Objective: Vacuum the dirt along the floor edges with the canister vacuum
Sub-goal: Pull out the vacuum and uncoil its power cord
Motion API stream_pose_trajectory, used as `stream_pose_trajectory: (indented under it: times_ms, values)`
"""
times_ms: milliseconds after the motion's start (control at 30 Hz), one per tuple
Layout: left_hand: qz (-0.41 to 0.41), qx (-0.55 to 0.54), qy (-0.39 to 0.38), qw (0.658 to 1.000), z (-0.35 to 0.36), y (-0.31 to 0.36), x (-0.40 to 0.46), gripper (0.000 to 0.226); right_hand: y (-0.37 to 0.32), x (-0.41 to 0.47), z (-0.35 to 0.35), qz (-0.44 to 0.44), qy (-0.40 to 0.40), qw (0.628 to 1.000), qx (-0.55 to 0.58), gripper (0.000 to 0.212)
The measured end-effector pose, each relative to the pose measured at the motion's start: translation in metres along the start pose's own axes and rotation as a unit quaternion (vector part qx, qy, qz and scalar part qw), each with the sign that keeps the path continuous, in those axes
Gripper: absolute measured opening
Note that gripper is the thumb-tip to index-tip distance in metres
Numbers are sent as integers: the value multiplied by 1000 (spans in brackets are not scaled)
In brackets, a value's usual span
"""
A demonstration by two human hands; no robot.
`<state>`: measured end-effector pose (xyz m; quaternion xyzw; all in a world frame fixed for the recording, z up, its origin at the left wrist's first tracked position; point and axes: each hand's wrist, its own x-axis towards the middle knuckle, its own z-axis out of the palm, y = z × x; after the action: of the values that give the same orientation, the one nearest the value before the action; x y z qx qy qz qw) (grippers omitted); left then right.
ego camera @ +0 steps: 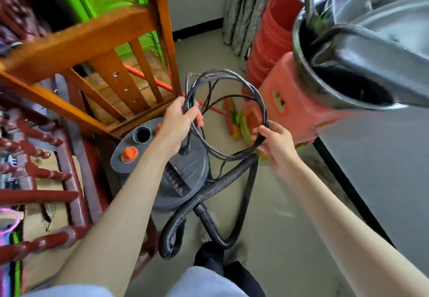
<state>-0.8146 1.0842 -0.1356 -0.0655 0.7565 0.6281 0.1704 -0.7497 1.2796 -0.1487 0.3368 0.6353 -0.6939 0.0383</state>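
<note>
Black cord coil (228, 113) between raised hands (275, 142)

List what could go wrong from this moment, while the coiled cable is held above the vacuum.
1. The black coiled power cable, held in loops by the left hand and right hand, may tangle or knot as it is paid out.
2. The black ribbed hose curls on the floor by the person's foot, a likely trip hazard.
3. The grey canister vacuum sits close against the wooden chair; pulling it could snag.
</note>
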Motion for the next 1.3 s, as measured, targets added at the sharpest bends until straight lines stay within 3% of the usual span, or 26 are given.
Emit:
stream_pose_trajectory:
  times_ms: [133, 300, 500, 600, 700, 867, 967, 1200, 1300]
  values:
    - [86, 15, -65, 994, 25, 52, -19, 19, -16, -21, -30, -13, 36, 999, 8, 16]
    - [181, 38, -143, 972, 70, 107, -57, 23, -32, -54, -81, -39, 68, 996, 40, 33]
    - [216, 43, -199, 955, 132, 137, -119, 23, -31, -112, -159, -95, 140, 986, 4, 38]
    - [198, 41, -223, 954, 165, 137, -152, 22, -28, -147, -194, -158, 219, 959, -88, 35]
    - [130, -5, -239, 962, 199, 132, -179, 21, -25, -183, -221, -230, 257, 927, -149, 16]
    - [29, -91, -272, 958, 254, 129, -216, 21, 4, -233, -243, -240, 155, 930, -229, 12]
    - [1, -114, -286, 952, 282, 127, -236, 22, 26, -247, -251, -210, 124, 937, -249, 21]
    - [-75, -189, -323, 924, 322, 122, -259, 12, 50, -253, -273, -184, 241, 913, -274, 45]
    - [-111, -234, -336, 906, 332, 124, -263, 10, 54, -253, -276, -180, 325, 890, -265, 44]
